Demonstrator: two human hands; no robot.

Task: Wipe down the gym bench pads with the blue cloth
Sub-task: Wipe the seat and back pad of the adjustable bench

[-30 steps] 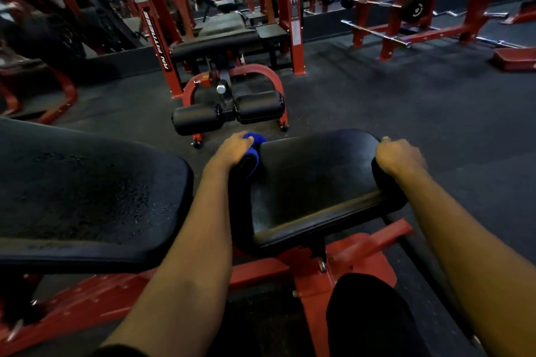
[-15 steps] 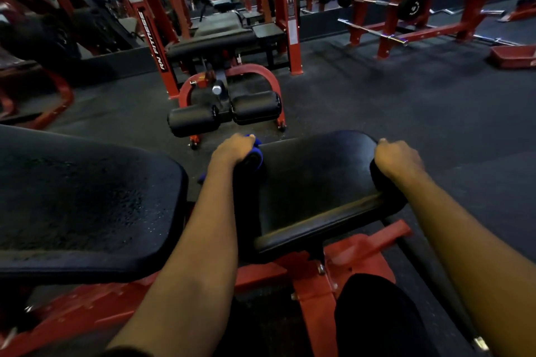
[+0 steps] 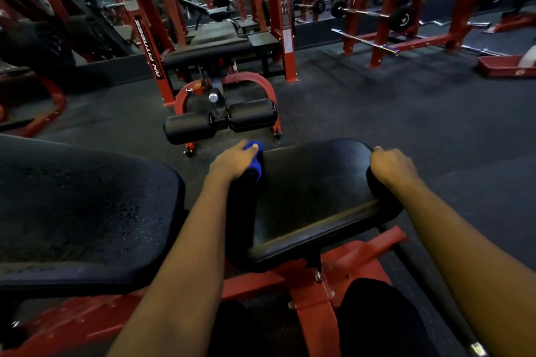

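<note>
From the head view, the left hand (image 3: 232, 161) is curling its fingers (image 3: 251, 148) closed around the bunched blue cloth (image 3: 255, 165), pressing it on the left edge of the tilted black padded seat (image 3: 313, 197). The pad's unwiped face is lying rightward of those fingers, its long axis running towards the right hand (image 3: 391, 166), which is gripping the opposite edge, fingers closed.

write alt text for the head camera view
A person's left hand presses a blue cloth against the left edge of a black bench pad, while the right hand grips its right edge. Red gym racks stand behind.
</note>
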